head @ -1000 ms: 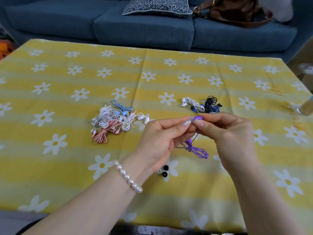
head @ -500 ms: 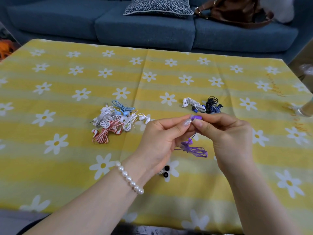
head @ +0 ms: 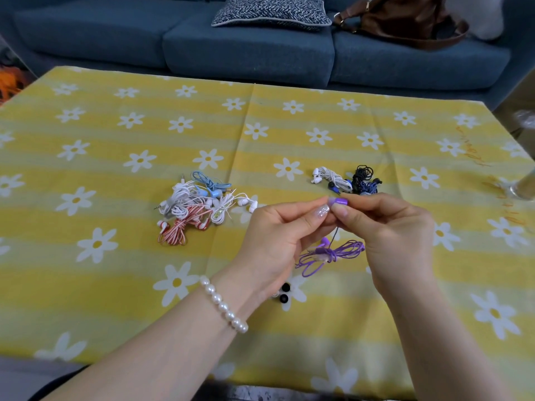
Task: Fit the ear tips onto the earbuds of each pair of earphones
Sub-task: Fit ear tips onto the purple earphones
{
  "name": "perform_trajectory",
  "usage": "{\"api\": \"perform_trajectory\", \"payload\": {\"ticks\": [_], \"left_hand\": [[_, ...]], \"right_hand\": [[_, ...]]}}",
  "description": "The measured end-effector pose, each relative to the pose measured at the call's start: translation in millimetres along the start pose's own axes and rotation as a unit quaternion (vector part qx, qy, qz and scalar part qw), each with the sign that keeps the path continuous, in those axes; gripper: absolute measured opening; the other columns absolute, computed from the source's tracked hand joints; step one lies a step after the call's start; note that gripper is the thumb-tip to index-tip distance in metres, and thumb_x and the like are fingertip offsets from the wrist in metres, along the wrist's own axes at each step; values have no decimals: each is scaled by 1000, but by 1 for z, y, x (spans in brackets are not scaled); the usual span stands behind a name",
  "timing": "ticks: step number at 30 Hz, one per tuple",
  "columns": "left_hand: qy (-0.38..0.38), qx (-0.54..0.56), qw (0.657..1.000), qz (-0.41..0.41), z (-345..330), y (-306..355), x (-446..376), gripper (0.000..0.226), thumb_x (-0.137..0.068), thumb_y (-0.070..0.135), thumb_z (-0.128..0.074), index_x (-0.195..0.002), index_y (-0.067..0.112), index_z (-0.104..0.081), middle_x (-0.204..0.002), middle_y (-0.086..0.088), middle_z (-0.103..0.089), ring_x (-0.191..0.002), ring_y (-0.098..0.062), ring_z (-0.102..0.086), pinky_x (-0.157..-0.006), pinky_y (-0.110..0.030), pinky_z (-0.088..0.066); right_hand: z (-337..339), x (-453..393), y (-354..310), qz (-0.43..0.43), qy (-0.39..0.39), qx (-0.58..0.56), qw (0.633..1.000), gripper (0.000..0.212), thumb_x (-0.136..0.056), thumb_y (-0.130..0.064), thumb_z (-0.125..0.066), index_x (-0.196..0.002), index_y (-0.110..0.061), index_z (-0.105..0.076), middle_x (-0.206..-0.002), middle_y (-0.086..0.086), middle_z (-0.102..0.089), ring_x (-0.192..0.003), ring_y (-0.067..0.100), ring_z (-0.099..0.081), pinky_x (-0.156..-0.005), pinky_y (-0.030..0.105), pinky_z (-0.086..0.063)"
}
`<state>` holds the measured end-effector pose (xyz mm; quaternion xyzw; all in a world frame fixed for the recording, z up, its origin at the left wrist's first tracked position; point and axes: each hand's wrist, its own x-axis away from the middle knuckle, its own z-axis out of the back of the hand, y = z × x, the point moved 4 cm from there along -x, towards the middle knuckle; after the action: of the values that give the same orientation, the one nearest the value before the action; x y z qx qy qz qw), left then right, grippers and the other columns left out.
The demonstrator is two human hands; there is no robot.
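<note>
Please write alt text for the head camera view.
Left hand and right hand pinch a purple earbud above a yellow daisy tablecloth; its purple cord hangs below. Two earphone piles and black ear tips lie nearby.

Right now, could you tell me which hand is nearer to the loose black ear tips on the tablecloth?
Left. The left hand hovers just above the black ear tips, its wrist almost over them. The right hand is farther off to their right, pinching the purple earbud.
</note>
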<state>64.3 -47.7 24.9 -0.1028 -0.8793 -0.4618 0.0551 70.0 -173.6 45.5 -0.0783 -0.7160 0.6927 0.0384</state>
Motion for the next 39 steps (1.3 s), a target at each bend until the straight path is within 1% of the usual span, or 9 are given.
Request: {"api": "perform_trajectory", "payload": {"ticks": [5, 8, 11, 14, 19, 24, 29, 33, 39], "left_hand": [[25, -110, 992, -48, 2, 0, 3, 20, -83, -2, -58, -89, 11, -71, -76, 0, -73, -75, -11, -69, -81, -26, -55], [34, -145, 986, -78, 2, 5, 3, 21, -81, -3, -60, -86, 13, -72, -73, 0, -73, -75, -12, -69, -79, -27, -56], [27, -118, 990, -70, 2, 10, 1, 19, -79, -2, -60, -81, 12, -73, -70, -3, -72, -66, -12, -68, -70, -23, -56], [6, -89, 995, -46, 3, 11, -2, 14, -79, -1, -58, -83, 6, -69, -69, -2, -72, -61, -10, -67, -63, -20, -55], [-17, -25, 999, 20, 2, 8, -4, 12, -67, 9, -60, -71, 7, -71, -64, -4, -70, -55, -9, -65, -60, -22, -56], [-21, 40, 995, 86, 1, 3, -3, 13, -63, 8, -60, -59, 7, -72, -55, -3, -65, -47, -8, -61, -52, -20, -55], [-25, 65, 991, 116, -1, -1, -2, 12, -61, 10, -61, -58, 9, -72, -53, -1, -62, -46, -5, -59, -50, -18, -54], [-22, 70, 990, 124, -1, -2, -2, 10, -48, 15, -68, -55, 11, -72, -52, 0, -62, -45, -4, -59, -49, -17, -52], [-19, 69, 988, 133, -2, -4, -2, 13, -62, 12, -60, -56, 10, -72, -53, 0, -61, -45, -4, -57, -50, -18, -53]], "right_hand": [[0, 1, -2, 9, -14, 31, 999, 13, -67, 0, -74, -74, -11, -71, -64, 4, -72, -64, 18, -69, -70, 29, -57], [0, -1, 0, -30, -37, -13, 999, 11, -65, -4, -72, -76, -6, -72, -66, 11, -72, -64, 22, -69, -68, 30, -57], [-1, -1, 2, -61, -44, -67, 995, 15, -59, -12, -70, -73, -8, -73, -71, 12, -72, -66, 26, -69, -69, 32, -57], [-2, -1, 2, -67, -61, -82, 993, 12, -58, -11, -69, -68, -10, -75, -69, 8, -73, -65, 22, -69, -65, 28, -56], [-2, 0, -1, -61, -85, -71, 992, 12, -60, -12, -68, -70, -14, -76, -72, 5, -74, -67, 19, -70, -64, 26, -55], [-4, 3, -3, -66, -105, -74, 990, 13, -59, -12, -67, -67, -16, -76, -66, 4, -73, -61, 15, -69, -59, 22, -53], [-5, 4, -4, -68, -107, -85, 988, 12, -58, -9, -68, -67, -12, -75, -66, 5, -72, -60, 15, -68, -58, 21, -53], [-6, 5, -5, -58, -102, -79, 990, 11, -59, -9, -68, -67, -12, -75, -66, 5, -73, -59, 16, -68, -58, 22, -53], [-3, 6, -10, -10, -82, -20, 996, 16, -58, -10, -71, -74, -10, -73, -67, 0, -73, -63, 12, -68, -63, 22, -55]]}}
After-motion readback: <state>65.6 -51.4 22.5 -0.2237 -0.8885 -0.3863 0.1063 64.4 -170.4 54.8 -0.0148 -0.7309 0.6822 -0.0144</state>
